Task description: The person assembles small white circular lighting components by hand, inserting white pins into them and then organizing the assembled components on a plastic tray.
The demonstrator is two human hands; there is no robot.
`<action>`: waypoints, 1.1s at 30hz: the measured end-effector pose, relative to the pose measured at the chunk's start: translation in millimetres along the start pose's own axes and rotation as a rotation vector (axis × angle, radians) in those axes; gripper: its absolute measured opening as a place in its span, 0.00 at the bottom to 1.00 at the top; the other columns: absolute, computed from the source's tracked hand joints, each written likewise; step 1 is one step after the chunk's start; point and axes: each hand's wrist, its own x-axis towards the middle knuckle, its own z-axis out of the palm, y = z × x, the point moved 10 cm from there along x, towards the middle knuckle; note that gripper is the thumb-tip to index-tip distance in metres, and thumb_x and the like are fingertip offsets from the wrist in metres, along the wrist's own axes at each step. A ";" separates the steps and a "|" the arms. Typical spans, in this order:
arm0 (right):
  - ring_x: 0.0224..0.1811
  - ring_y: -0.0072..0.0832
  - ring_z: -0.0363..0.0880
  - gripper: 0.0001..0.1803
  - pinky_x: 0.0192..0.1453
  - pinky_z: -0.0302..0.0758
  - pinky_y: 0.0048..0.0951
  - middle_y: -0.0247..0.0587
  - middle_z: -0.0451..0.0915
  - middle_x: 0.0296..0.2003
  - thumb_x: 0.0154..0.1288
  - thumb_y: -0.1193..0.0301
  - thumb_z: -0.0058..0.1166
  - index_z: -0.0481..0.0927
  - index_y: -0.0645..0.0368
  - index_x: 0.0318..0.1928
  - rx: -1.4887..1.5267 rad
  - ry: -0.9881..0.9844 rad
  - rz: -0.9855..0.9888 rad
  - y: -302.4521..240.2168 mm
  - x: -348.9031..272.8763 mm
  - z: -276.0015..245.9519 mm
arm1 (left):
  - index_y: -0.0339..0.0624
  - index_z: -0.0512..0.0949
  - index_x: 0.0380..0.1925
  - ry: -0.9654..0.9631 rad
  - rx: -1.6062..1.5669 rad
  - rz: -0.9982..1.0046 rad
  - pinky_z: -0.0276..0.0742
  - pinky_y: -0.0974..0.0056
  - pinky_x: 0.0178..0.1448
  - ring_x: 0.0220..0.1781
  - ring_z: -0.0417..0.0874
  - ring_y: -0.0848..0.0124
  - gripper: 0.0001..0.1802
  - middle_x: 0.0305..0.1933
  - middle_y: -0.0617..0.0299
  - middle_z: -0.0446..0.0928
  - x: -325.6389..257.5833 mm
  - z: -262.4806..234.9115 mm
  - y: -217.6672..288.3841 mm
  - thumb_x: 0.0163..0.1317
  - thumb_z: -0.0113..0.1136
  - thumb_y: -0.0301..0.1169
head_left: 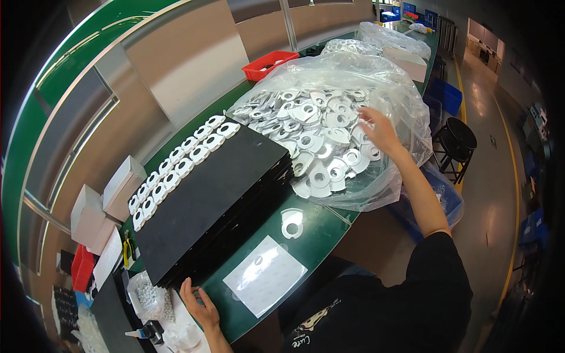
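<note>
My right hand (381,132) is over the right side of a heap of white plastic parts (309,112), flat pieces with a round hole. Its fingers are apart and slightly bent, with nothing visible in them. The heap lies in a large clear plastic bag (376,76) spread wide on the green table. My left hand (201,306) rests with fingers apart by the near corner of a stack of black trays (218,188). Two rows of white parts (183,167) line the top tray's far side. One single white part (292,223) lies on the table near me.
A sheet in a glossy clear sleeve (265,275) lies at the table's front edge. Left are a bag of small white beads (150,297), yellow-handled pliers (126,250) and white boxes (123,185). A red bin (268,66) stands behind; a black stool (456,141) is at right.
</note>
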 end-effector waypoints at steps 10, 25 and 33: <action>0.65 0.56 0.57 0.50 0.68 0.55 0.38 0.73 0.59 0.60 0.57 0.41 0.50 0.55 0.75 0.62 -0.028 -0.158 0.700 127.8 -62.4 63.3 | 0.35 0.68 0.55 0.018 -0.019 -0.005 0.71 0.70 0.36 0.37 0.75 0.67 0.21 0.55 0.50 0.68 0.7 -20.1 -8.1 0.59 0.48 0.18; 0.58 0.47 0.65 0.26 0.60 0.63 0.41 0.51 0.71 0.54 0.54 0.65 0.58 0.72 0.55 0.54 -0.186 -0.142 -0.210 -117.2 -30.0 105.2 | 0.36 0.68 0.55 0.046 -0.024 0.021 0.71 0.70 0.36 0.36 0.75 0.68 0.21 0.54 0.50 0.69 0.0 -25.6 -27.8 0.59 0.49 0.19; 0.51 0.38 0.71 0.15 0.51 0.72 0.35 0.40 0.75 0.50 0.54 0.75 0.53 0.78 0.55 0.44 0.229 -0.836 -0.334 -259.7 -143.4 165.1 | 0.36 0.69 0.54 0.054 -0.028 0.002 0.71 0.70 0.36 0.36 0.75 0.68 0.21 0.55 0.50 0.69 -2.8 -39.1 -47.0 0.59 0.50 0.19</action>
